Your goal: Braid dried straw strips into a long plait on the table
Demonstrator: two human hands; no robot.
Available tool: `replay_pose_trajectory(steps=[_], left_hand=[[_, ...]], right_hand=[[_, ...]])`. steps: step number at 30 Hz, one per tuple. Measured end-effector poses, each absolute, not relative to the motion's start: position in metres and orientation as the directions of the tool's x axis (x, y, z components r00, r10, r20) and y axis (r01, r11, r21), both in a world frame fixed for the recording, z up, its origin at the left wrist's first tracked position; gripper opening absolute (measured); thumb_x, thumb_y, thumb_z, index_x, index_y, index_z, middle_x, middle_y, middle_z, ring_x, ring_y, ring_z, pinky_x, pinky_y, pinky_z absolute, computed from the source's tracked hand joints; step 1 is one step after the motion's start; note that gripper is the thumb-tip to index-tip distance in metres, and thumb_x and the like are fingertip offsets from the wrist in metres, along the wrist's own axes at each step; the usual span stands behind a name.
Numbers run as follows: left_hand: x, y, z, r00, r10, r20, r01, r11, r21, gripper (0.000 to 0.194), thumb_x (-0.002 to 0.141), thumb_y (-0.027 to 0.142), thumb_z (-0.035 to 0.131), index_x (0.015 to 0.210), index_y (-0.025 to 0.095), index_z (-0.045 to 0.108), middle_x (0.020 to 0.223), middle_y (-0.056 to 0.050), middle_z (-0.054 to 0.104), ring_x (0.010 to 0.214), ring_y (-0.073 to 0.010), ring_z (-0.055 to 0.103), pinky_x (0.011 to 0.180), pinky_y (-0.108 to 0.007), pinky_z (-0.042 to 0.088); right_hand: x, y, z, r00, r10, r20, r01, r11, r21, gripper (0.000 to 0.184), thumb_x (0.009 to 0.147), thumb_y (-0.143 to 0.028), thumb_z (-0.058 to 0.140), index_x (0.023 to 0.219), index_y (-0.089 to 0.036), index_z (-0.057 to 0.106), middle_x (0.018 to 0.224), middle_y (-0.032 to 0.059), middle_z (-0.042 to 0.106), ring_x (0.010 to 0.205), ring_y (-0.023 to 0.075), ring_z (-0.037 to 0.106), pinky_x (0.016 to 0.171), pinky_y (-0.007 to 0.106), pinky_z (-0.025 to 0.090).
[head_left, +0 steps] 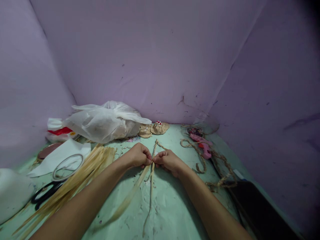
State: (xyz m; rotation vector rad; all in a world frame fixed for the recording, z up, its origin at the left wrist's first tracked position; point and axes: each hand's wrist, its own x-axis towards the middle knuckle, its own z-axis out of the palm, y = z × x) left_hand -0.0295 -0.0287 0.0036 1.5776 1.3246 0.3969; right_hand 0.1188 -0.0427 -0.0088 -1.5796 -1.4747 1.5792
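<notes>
My left hand [142,155] and my right hand [167,161] meet at the middle of the table, fingertips pinched close together. Between them runs a thin braided cord of straw-coloured fibre [155,145], which bends at its top and passes behind my right hand. Below my fingers, loose fibre strands [151,193] hang toward me over the table. A wider pale strand [132,193] trails down to the left from my left fingers and looks blurred at its end. Both hands are closed on the fibre; the exact grip point is partly hidden by the fingertips.
To the left lie a bundle of dry fibre [82,175], black-handled scissors [46,193] and a white ring [67,167]. A knotted plastic bag [105,121] and small woven hats [160,128] sit at the back. Rightward are a pink glue gun [203,145], braided rope [225,166] and a dark flat object [260,210].
</notes>
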Motion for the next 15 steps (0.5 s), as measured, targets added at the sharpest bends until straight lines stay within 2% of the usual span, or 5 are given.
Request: replay_pose_trajectory(steps=[3,5,10,13,15], left_hand=[[-0.028,-0.028,0.001,0.312,0.885,-0.347,0.540,0.135,0.831,0.010,0.047,0.017,0.055,0.056,0.013,0.056,0.039,0.004,0.044,0.036,-0.0075,0.040,0.038,-0.019,0.029],[-0.027,-0.030,0.002,0.277,0.892,-0.356,0.595,0.131,0.793,0.011,0.049,0.018,0.054,0.057,0.012,0.058,0.040,0.003,0.044,0.036,-0.0079,0.040,0.038,-0.020,0.027],[-0.025,-0.035,0.006,0.208,0.955,-0.213,0.776,-0.028,0.630,0.016,0.051,0.024,0.055,0.057,0.012,0.064,0.043,0.001,0.047,0.044,-0.0086,0.041,0.042,-0.020,0.026],[-0.023,-0.038,0.007,0.156,0.953,-0.260,0.815,0.024,0.579,0.016,0.051,0.025,0.054,0.051,0.011,0.062,0.040,0.001,0.044,0.042,-0.0096,0.040,0.040,-0.021,0.024],[-0.021,-0.039,0.005,0.142,0.936,-0.322,0.776,0.097,0.623,0.014,0.051,0.023,0.053,0.051,0.011,0.060,0.039,0.001,0.042,0.039,-0.0089,0.038,0.039,-0.021,0.024]], right_hand=[[0.118,-0.044,-0.007,-0.225,0.889,-0.399,0.358,-0.305,-0.882,0.018,0.065,-0.020,0.053,0.049,-0.014,0.049,0.029,-0.0090,0.029,0.027,0.0029,0.018,0.032,0.020,0.009],[0.118,-0.045,-0.006,-0.215,0.891,-0.401,0.364,-0.308,-0.879,0.018,0.065,-0.020,0.053,0.049,-0.015,0.048,0.028,-0.0091,0.028,0.027,0.0031,0.018,0.032,0.020,0.010],[0.117,-0.045,-0.004,-0.216,0.887,-0.409,0.344,-0.323,-0.882,0.017,0.066,-0.017,0.051,0.049,-0.014,0.048,0.031,-0.0081,0.034,0.028,0.0027,0.020,0.033,0.020,0.011],[0.116,-0.045,-0.004,-0.219,0.885,-0.412,0.329,-0.330,-0.885,0.018,0.065,-0.017,0.052,0.048,-0.014,0.048,0.031,-0.0082,0.034,0.028,0.0026,0.019,0.033,0.021,0.010],[0.116,-0.045,-0.005,-0.220,0.883,-0.414,0.330,-0.332,-0.884,0.018,0.065,-0.017,0.052,0.048,-0.014,0.048,0.030,-0.0084,0.033,0.028,0.0028,0.019,0.033,0.021,0.010]])
